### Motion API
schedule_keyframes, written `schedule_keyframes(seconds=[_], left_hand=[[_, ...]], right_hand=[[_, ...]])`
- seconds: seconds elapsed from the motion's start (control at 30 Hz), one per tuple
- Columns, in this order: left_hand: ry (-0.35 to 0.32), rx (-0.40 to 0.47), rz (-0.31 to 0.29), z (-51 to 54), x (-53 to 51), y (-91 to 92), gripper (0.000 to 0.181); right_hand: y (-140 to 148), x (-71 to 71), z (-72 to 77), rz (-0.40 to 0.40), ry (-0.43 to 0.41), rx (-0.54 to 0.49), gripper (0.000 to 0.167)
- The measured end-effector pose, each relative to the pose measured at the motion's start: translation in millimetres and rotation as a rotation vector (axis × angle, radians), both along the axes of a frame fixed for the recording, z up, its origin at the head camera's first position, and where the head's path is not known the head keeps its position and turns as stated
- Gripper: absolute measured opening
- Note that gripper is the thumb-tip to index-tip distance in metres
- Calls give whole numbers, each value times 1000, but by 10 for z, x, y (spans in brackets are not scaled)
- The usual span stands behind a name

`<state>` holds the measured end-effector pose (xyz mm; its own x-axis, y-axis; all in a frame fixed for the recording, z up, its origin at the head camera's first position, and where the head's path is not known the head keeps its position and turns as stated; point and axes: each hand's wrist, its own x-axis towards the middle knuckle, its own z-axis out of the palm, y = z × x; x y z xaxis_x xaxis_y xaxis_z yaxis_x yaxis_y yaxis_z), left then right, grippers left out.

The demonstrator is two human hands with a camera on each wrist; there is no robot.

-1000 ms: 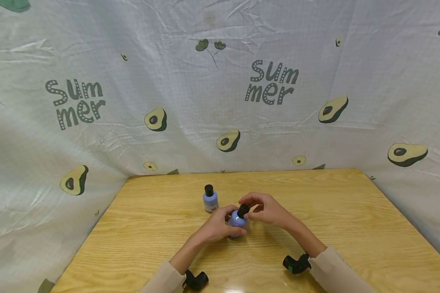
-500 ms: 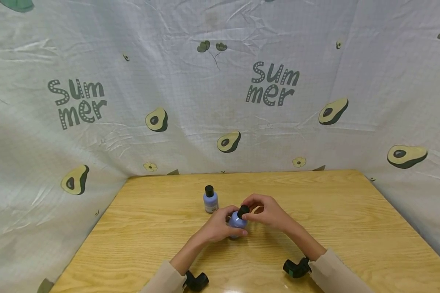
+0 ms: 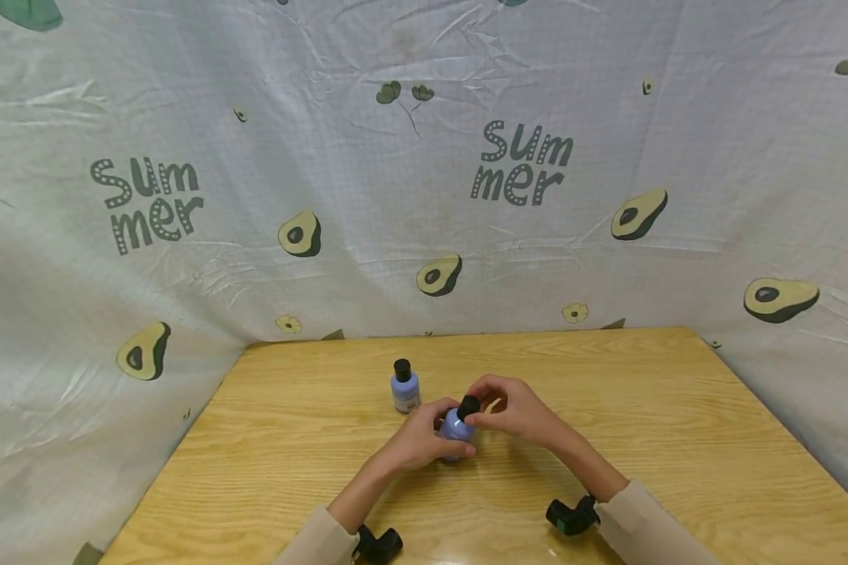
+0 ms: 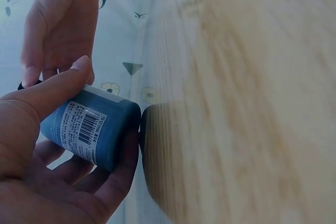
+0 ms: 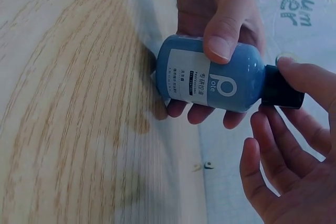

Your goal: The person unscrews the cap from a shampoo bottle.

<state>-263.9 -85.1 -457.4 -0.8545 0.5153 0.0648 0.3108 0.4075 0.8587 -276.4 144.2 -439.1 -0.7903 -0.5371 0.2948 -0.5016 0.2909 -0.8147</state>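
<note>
A small blue bottle with a black cap is held low over the table, tilted a little to the right. My left hand grips its body, thumb on the near side and fingers around the far side. The right hand pinches the cap between thumb and fingers; in the right wrist view the cap sits on the bottle's neck. A label with a barcode shows in the left wrist view. Behind the left hand a second blue bottle with a black cap stands upright.
The wooden table has a pale avocado-print cloth behind it and at both sides. Black devices are strapped to both wrists, below beige sleeves.
The right hand's thumb and fingers have closed in on the cap. The left hand and the bottle stay nearly where they were, and the standing bottle has not moved.
</note>
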Motion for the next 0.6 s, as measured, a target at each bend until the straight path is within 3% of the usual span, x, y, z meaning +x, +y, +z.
schedule_keyframes(seconds=[0.6], left_hand=[[-10,-13,-4,43,5,-2,51]], right_hand=[[10,-4,17,37,7,1,34]])
